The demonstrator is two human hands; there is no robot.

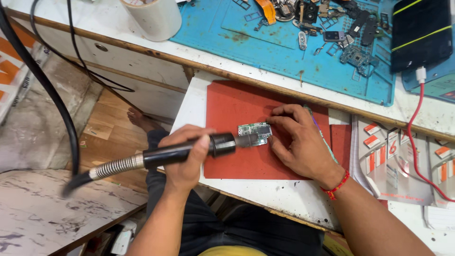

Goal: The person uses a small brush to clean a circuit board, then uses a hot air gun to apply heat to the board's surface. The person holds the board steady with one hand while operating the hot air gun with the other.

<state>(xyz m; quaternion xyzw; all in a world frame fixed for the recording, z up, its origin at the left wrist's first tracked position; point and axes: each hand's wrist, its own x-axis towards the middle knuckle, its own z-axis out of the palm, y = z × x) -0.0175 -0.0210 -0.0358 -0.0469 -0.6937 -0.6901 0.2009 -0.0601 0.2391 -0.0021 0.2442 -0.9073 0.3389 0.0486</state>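
Circuit board [255, 133] on red mat [227, 114], white pull-out shelf [279, 196]; left hand [186, 156] clamped on hot-air handle [180, 151], right hand [298, 140] fingertips prob. pinching board edge; blue mat [284, 57] w/ parts behind.

A white pull-out shelf [289, 194] is covered in its middle by a red mat [237, 161], on which a small green circuit board [254, 132] is laid. Behind it, the white bench [95, 23] is seen, where a blue work mat [265, 47] strewn with small phone parts [341, 33], a roll of tape [154, 16] and a dark phone [422, 33] are carried.
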